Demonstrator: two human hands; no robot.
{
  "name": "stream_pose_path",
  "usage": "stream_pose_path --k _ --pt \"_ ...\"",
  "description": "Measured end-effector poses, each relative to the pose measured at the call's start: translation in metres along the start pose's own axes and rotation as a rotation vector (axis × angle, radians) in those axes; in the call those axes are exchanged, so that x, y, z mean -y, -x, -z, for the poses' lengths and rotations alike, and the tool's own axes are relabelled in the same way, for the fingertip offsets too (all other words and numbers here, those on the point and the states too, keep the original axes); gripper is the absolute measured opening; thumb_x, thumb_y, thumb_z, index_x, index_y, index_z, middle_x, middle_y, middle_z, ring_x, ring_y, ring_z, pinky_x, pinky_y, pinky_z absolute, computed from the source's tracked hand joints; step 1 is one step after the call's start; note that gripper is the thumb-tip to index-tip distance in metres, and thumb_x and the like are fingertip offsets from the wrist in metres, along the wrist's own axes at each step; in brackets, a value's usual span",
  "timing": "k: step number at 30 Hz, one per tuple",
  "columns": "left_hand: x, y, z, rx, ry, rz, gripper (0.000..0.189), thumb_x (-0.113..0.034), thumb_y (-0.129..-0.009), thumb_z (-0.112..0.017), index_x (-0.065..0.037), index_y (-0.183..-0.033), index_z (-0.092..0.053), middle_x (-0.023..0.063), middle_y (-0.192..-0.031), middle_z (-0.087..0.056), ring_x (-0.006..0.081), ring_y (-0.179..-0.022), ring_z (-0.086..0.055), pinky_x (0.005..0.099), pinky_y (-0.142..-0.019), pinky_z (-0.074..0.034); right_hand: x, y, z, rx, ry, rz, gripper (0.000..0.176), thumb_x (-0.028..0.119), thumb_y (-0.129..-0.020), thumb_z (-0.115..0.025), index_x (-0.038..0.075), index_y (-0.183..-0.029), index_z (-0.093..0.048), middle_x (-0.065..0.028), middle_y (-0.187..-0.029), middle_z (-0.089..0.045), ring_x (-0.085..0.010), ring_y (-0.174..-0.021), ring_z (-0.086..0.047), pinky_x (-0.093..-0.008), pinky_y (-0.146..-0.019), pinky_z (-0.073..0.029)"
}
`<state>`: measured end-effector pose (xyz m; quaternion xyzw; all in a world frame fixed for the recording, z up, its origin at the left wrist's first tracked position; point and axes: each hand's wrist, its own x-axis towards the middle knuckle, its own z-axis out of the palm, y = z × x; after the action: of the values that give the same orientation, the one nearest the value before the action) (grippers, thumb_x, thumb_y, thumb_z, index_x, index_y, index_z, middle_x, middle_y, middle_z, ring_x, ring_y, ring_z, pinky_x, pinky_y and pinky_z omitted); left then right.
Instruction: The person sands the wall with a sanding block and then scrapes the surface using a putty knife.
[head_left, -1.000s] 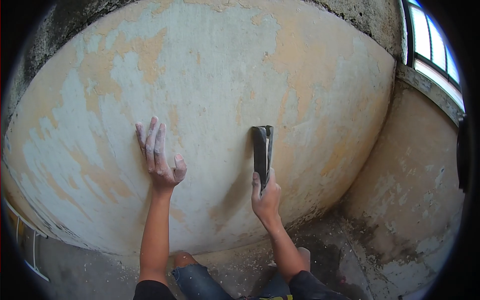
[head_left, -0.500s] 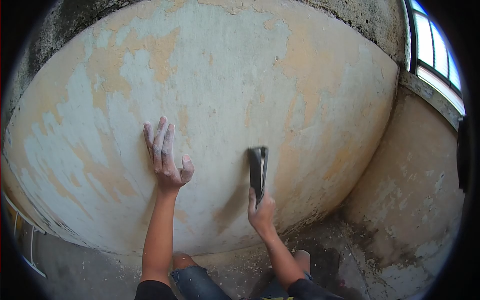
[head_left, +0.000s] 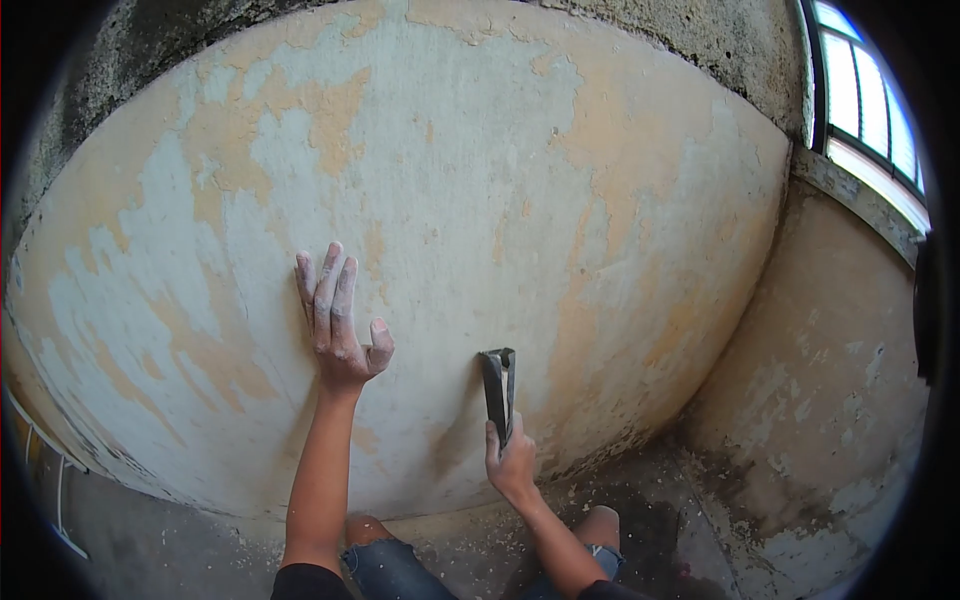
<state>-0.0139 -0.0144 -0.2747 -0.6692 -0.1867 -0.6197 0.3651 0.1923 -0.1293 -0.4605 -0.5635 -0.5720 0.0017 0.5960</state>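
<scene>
My left hand [head_left: 343, 325], coated in pale dust, is raised in front of the peeling wall [head_left: 440, 260] with its fingers stretched upward and its thumb apart. It holds nothing; whether the palm touches the wall is hard to tell. Lower and to the right, my right hand [head_left: 512, 463] is wrapped round the lower end of a dark, narrow metal scraper [head_left: 494, 388]. The scraper points upward, with a long gap between its two sides. Its top end is at or close to the wall surface, and a shadow falls to its left.
Patches of tan and pale green paint cover the wall, below a rough grey band [head_left: 690, 45]. A barred window [head_left: 870, 95] is at upper right above a side wall [head_left: 800, 340]. Paint flakes litter the floor [head_left: 640, 510]. A white metal frame [head_left: 60, 500] stands at lower left.
My right hand has moved down and slightly left with the scraper, whose top end now sits lower on the wall. The left hand keeps its pose, shifting only slightly in view.
</scene>
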Motion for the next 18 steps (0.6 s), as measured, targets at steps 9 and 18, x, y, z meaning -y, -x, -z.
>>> stream_pose_path --k 9,18 --pt "-0.001 -0.003 -0.001 0.001 0.004 -0.012 0.061 -0.026 -0.092 -0.044 0.01 -0.141 -0.045 0.0282 -0.144 -0.048 0.0464 -0.139 -0.043 0.0678 -0.118 -0.022 0.051 -0.09 0.027 -0.003 -0.023 0.014 0.023 0.022 -0.1 -0.06 0.001 -0.104 -0.054 -0.024 -0.07 -0.061 -0.0487 -0.07 -0.062 -0.0505 -0.058 -0.046" --pt "-0.003 -0.005 -0.001 0.002 0.01 0.003 0.061 -0.025 -0.092 -0.044 0.011 -0.14 -0.045 0.0289 -0.142 -0.049 0.0467 -0.137 -0.045 0.068 -0.118 -0.024 0.064 -0.106 0.029 -0.044 0.06 0.014 0.024 0.023 -0.1 -0.06 0.001 -0.107 -0.053 -0.0281 -0.072 -0.063 -0.051 -0.07 -0.062 -0.0574 -0.06 -0.046"
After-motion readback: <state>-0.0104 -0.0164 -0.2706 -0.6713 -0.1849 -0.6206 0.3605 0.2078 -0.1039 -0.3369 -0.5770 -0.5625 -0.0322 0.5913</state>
